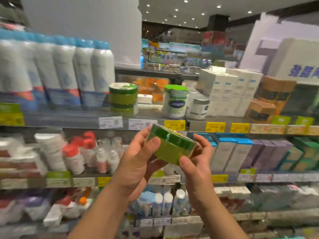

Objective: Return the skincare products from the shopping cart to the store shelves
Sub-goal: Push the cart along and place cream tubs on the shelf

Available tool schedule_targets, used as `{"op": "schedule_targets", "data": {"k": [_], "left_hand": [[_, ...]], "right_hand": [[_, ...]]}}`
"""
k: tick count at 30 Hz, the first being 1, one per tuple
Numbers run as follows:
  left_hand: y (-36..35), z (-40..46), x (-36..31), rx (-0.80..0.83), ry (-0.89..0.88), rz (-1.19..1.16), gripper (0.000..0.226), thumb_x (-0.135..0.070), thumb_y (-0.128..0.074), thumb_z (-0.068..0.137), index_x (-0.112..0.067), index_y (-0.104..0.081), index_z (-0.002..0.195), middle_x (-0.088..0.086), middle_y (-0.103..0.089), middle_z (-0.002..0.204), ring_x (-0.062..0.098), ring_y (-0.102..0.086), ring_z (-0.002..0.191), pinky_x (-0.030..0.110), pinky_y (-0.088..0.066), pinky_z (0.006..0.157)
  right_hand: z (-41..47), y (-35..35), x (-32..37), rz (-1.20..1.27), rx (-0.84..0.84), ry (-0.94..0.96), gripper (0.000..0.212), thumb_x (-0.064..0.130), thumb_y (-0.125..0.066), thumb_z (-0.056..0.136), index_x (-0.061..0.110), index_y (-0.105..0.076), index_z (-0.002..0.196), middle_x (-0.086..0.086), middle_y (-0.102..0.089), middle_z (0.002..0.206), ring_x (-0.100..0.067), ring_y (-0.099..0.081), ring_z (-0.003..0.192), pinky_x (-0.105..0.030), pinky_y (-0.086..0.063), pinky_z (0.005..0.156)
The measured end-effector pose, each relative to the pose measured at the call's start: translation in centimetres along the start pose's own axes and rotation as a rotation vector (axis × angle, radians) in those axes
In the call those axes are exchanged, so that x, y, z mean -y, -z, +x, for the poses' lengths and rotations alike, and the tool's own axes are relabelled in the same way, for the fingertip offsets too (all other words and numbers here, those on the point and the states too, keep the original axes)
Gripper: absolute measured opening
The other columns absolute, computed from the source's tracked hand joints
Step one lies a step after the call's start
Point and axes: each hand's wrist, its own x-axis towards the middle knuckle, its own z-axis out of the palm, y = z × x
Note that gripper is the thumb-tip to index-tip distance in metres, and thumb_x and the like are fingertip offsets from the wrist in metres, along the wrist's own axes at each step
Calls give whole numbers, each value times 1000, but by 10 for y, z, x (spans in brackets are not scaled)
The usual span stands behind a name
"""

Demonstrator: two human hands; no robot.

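Both my hands hold one green jar (172, 146) at frame centre, tilted, dark lid band up toward 1 o'clock. Left hand (138, 157) curls round its 9 o'clock side, thumb on the front; right hand (198, 157) pinches the 4 o'clock edge, thumb under. Up at 11 o'clock on the top shelf (69, 118), a stack of matching green jars (123, 99). Just right of it, a white tub with green lid (176, 101). Blue-capped spray cans (57, 69) at 10 o'clock. Frame is blurred.

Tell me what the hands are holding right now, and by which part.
Both hands hold one green jar, tilted. The left hand grips its left end, thumb on the side wall; the right hand pinches its lower right edge.
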Motion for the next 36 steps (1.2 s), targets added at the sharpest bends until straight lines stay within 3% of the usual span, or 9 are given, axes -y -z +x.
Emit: {"op": "schedule_targets", "data": {"k": [6, 11, 14, 18, 21, 23, 26, 29, 36], "left_hand": [[27, 7, -43, -56, -131, 26, 97, -39, -95, 66, -12, -49, 147, 19, -62, 140, 36, -60, 129, 43, -56, 99], [38, 28, -59, -62, -211, 75, 87, -20, -90, 73, -11, -47, 148, 22, -62, 139, 40, -60, 129, 53, -48, 107], [37, 45, -69, -125, -266, 156, 90, -17, -92, 69, -15, -48, 148, 17, -65, 136, 36, -62, 127, 49, -54, 101], [32, 70, -84, -220, -367, 290, 80, -14, -89, 65, -24, -57, 137, 5, -73, 125, 25, -69, 119, 36, -60, 91], [35, 83, -98, -259, -407, 380, 94, -17, -90, 67, -26, -45, 149, -3, -70, 132, 18, -65, 124, 31, -56, 97], [39, 88, -109, -237, -417, 453, 89, -13, -80, 76, -24, -39, 154, -3, -67, 137, 17, -64, 126, 30, -55, 100], [44, 95, -127, -247, -442, 552, 89, 0, -82, 76, -26, -42, 152, -11, -68, 134, 8, -64, 124, 22, -56, 90], [55, 106, -142, -283, -476, 672, 84, -13, -82, 67, -33, -49, 142, -19, -70, 127, 1, -63, 122, 18, -55, 89], [76, 128, -159, -363, -538, 806, 99, -36, -90, 53, -27, -53, 145, -16, -66, 132, -1, -60, 125, 24, -51, 104]], "right_hand": [[32, -44, 3, -11, 54, 89, 62, 42, -72, 67, 28, -45, 121, 5, -62, 104, 1, -64, 88, -23, -54, 78], [63, -61, -1, -160, 141, 141, 77, 44, -85, 67, 35, -44, 132, 7, -64, 124, -18, -68, 113, -38, -57, 93], [92, -67, -5, -214, 182, 180, 85, 52, -89, 65, 40, -43, 135, 12, -60, 131, -18, -63, 122, -43, -55, 101], [132, -76, -10, -157, 196, 188, 88, 60, -91, 61, 39, -47, 135, 1, -59, 136, -21, -60, 126, -49, -51, 105], [155, -83, -11, -112, 231, 210, 87, 51, -89, 65, 30, -49, 140, 2, -60, 136, -19, -61, 126, -47, -51, 107], [169, -87, -11, -27, 245, 223, 87, 43, -88, 68, 27, -46, 143, -2, -60, 136, -20, -62, 125, -43, -51, 106], [185, -97, -13, 28, 255, 226, 77, 36, -85, 69, 22, -47, 135, -5, -65, 127, -18, -66, 116, -32, -53, 97], [201, -107, -11, 38, 288, 206, 73, 37, -84, 66, 20, -50, 128, -2, -68, 120, -15, -68, 109, -28, -53, 91], [237, -121, -10, -30, 398, 212, 88, 27, -93, 65, 16, -44, 136, -7, -62, 137, -19, -63, 127, -43, -51, 109]]}}
